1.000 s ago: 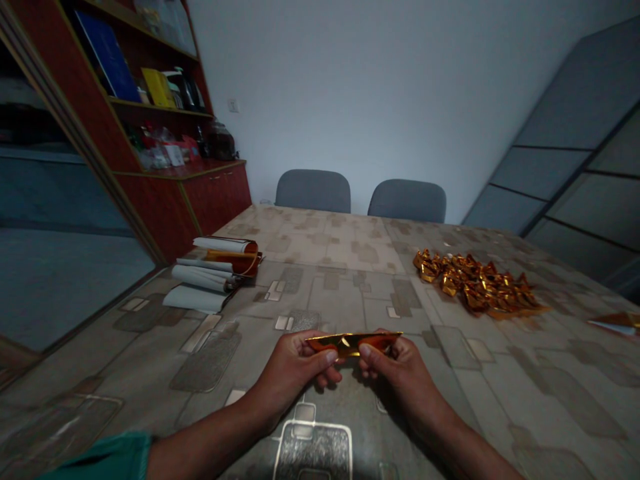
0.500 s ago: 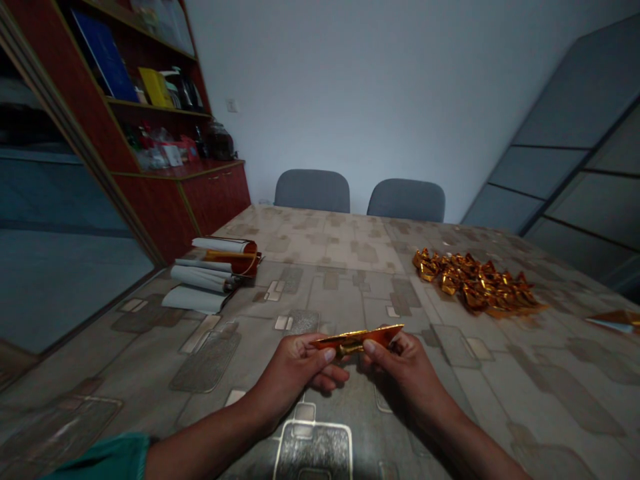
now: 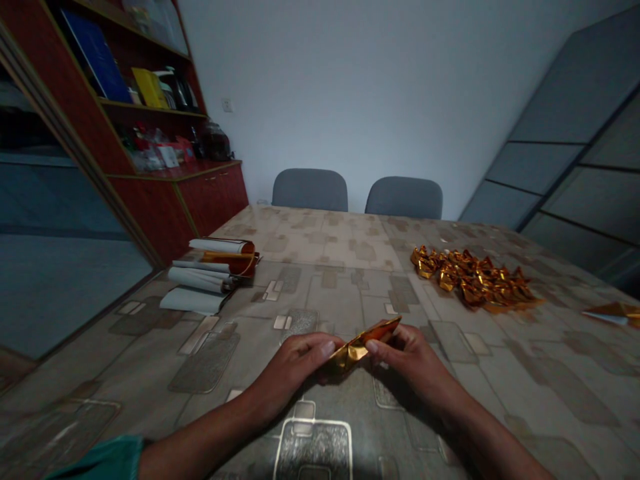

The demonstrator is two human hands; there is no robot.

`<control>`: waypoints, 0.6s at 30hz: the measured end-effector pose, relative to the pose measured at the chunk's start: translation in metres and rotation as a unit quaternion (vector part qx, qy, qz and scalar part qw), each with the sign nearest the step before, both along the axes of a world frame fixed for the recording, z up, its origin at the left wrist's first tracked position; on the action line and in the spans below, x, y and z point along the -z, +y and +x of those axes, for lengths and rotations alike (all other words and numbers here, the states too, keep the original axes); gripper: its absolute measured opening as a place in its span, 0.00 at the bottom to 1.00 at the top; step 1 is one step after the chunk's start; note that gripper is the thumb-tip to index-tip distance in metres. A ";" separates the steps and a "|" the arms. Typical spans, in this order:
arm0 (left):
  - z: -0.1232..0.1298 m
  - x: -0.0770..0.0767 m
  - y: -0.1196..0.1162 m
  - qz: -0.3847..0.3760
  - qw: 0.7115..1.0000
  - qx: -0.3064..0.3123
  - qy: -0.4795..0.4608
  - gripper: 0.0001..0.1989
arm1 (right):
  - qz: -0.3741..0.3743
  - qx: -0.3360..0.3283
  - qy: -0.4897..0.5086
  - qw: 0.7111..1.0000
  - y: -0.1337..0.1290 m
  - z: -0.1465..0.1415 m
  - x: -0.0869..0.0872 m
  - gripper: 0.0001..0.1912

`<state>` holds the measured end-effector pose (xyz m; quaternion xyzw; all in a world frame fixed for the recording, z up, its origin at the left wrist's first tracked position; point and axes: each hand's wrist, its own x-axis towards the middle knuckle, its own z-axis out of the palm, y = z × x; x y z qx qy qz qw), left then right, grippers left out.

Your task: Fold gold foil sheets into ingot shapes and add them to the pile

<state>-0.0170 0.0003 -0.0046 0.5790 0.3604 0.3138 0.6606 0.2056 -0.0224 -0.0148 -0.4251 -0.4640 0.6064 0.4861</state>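
Level a second ago, the folded gold paper (image 3: 354, 351) now slants in the hands (image 3: 415, 360), the end nearest the gold pile (image 3: 475, 280) raised, more of its shiny middle fold showing

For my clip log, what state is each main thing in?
Left hand: gripping the foil piece
Right hand: gripping it too
Foil piece: folded, held aslant
Gold foil shapes: folded, clustered
Grey-backed sheets: curled over
Lone gold sheet: folded
Cabinet doors: shut

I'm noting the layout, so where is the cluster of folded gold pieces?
In the head view, the cluster of folded gold pieces lies on the right side of the patterned table, beyond and to the right of the right hand.
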 end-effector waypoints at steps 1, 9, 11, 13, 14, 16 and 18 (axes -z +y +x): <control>-0.001 -0.004 0.001 0.034 0.999 -0.001 0.013 0.24 | 0.002 -0.029 -0.004 1.000 0.000 0.002 -0.002 0.15; 0.012 -0.007 -0.003 0.029 0.996 0.026 0.075 0.12 | 0.045 -0.146 -0.107 0.982 -0.001 -0.004 -0.014 0.07; 0.013 -0.001 -0.002 -0.024 0.998 0.009 0.049 0.11 | 0.041 -0.131 -0.066 0.988 0.001 -0.007 -0.010 0.09; 0.013 0.004 0.000 -0.058 0.998 -0.023 0.018 0.15 | 0.045 -0.085 -0.033 0.995 0.003 -0.008 -0.004 0.11; 0.012 0.006 0.001 -0.072 0.997 -0.035 0.001 0.16 | 0.054 -0.061 -0.037 0.996 0.004 -0.007 -0.002 0.13; 0.010 0.008 0.003 -0.100 0.993 -0.057 -0.030 0.19 | 0.093 -0.031 -0.088 0.991 0.005 -0.004 0.002 0.15; 0.009 0.008 0.004 -0.122 0.988 -0.082 -0.054 0.21 | 0.150 -0.031 -0.168 0.974 0.005 0.000 0.002 0.17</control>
